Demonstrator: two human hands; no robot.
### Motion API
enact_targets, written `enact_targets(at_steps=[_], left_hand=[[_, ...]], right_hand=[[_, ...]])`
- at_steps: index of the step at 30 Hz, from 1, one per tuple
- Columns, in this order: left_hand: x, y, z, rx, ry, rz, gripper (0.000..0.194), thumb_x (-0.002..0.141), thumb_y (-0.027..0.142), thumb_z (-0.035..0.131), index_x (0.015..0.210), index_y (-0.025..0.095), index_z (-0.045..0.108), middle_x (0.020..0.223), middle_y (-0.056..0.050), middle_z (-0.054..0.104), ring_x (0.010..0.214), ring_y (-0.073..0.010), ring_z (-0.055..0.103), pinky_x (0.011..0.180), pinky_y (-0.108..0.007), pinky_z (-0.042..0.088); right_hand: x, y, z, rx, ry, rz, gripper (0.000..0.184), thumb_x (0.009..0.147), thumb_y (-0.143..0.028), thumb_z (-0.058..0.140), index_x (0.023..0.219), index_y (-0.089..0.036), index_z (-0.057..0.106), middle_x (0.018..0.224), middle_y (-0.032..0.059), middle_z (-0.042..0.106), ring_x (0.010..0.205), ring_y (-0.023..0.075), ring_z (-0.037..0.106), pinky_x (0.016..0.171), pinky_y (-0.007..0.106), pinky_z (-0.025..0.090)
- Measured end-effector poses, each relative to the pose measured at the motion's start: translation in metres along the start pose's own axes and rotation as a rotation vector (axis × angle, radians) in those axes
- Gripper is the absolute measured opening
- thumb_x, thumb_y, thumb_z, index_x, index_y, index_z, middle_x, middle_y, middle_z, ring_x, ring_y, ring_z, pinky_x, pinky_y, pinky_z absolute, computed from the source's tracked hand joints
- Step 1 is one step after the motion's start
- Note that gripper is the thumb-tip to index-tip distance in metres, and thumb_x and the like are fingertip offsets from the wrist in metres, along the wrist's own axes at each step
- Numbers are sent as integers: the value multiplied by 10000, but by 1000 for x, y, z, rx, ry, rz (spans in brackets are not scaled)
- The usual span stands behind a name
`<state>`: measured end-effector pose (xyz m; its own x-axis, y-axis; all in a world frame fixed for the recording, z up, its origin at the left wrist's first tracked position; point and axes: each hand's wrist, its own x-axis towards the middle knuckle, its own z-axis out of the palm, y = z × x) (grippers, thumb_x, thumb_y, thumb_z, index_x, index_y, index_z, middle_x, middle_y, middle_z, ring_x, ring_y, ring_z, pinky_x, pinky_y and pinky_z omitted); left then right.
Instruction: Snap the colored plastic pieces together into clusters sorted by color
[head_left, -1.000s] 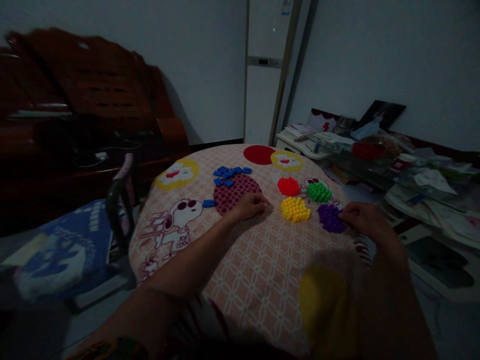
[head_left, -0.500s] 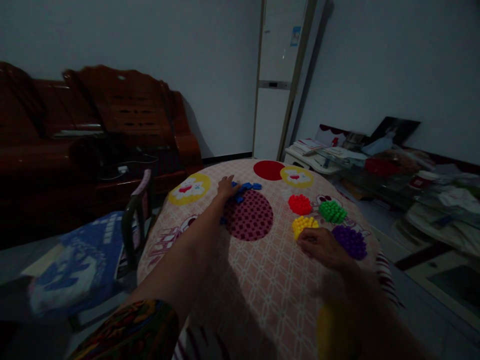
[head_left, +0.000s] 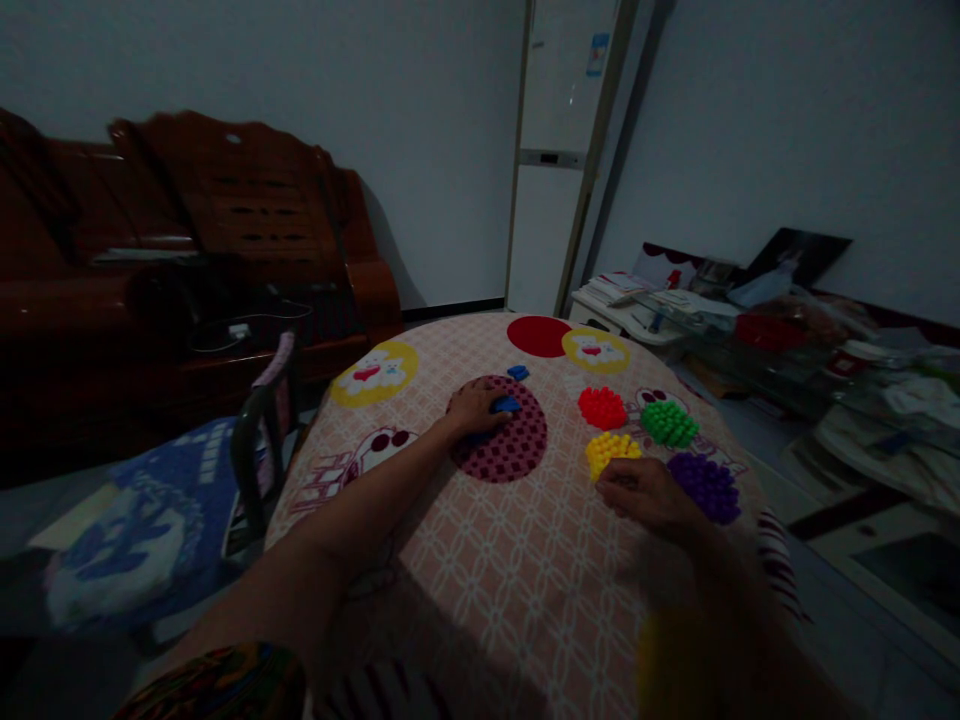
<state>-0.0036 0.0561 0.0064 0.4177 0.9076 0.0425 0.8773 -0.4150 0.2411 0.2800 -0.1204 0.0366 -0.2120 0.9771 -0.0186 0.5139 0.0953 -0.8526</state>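
Note:
My left hand (head_left: 480,408) is cupped over small blue plastic pieces (head_left: 505,404) on the maroon checkered circle of the tablecloth. Some blue shows between its thumb and fingers, and the palm hides the rest. Just beyond it lies a little group of blue pieces (head_left: 517,372). My right hand (head_left: 637,490) rests at the near edge of a cluster of yellow pieces (head_left: 611,452). Its fingers are curled together, and whatever is inside them is hidden. Around it sit clusters of red pieces (head_left: 601,407), green pieces (head_left: 670,424) and purple pieces (head_left: 703,487).
A patterned pink tablecloth (head_left: 480,560) covers the round table. Left of it stands a chair (head_left: 259,450) with a blue cloth (head_left: 157,510). A wooden sofa (head_left: 255,210) lines the back wall. A cluttered glass-topped table (head_left: 720,345) is on the right.
My left hand has come nearer and to the right, onto the maroon circle, bringing blue pieces with it. A few blue pieces stay behind at the back. My right hand has hardly moved.

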Motion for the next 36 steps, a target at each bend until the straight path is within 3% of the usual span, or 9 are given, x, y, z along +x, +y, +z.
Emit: enact_targets(at_steps=[4,7,10,13,16,20,24,30,36], left_hand=[[-58,26,6,-62,-92,215,632,797,547,688,1375,308,599,1447,-132,503,1295,-384,485,1073,-519,394],[-62,39,-2,-170,-117,383,687,776,570,715,1371,248,599,1410,-148,540,1277,-353,517,1087,-475,408],[-21,42,-17,-259,83,408,687,830,452,692,1445,203,514,1465,-149,511,1362,-312,459,1149,-442,366],[36,40,-25,-233,239,229,675,866,303,647,1502,221,436,1500,-136,481,1350,-281,485,1154,-435,369],[74,37,-21,-85,157,46,640,873,292,645,1483,226,462,1465,-140,523,1297,-270,544,1105,-390,418],[84,37,-11,27,43,23,456,874,242,624,1330,228,627,1309,-106,661,1201,-244,615,1042,-327,463],[55,45,-7,50,-20,104,352,875,209,610,1208,202,723,1257,-106,704,1154,-250,651,1017,-313,480],[-26,66,1,-73,-115,372,352,833,232,675,1178,220,738,1209,-65,737,1133,-244,668,1007,-310,482],[-71,86,16,-467,50,420,449,838,347,672,1255,180,683,1197,-96,731,1058,-237,691,935,-324,529]], right_hand=[[-2,-3,-2,25,7,33,225,762,-383,651,660,-185,619,596,0,594,522,124,547,504,236,427],[-3,-6,-3,32,19,33,216,760,-371,639,651,-187,608,595,-7,580,522,117,535,502,229,424],[-2,-8,-3,20,22,27,233,760,-384,634,641,-187,594,579,-10,566,513,111,520,497,224,414],[0,-7,-2,-2,20,22,244,758,-399,626,648,-183,597,575,-7,563,513,114,525,496,226,410],[3,-4,0,-17,16,30,234,762,-395,619,676,-178,617,592,0,578,530,123,546,509,234,421],[3,-2,1,-24,-2,32,233,767,-400,620,710,-174,634,617,7,596,551,131,559,523,242,431],[2,-4,0,-23,-36,18,216,794,-375,601,726,-172,629,636,4,598,569,129,559,545,243,436],[4,-9,16,-148,5,-59,185,836,-311,579,748,-163,647,643,17,616,601,135,576,554,230,422],[10,-10,40,-106,89,-13,234,913,-353,552,893,-167,692,714,35,663,640,136,620,554,217,442]])
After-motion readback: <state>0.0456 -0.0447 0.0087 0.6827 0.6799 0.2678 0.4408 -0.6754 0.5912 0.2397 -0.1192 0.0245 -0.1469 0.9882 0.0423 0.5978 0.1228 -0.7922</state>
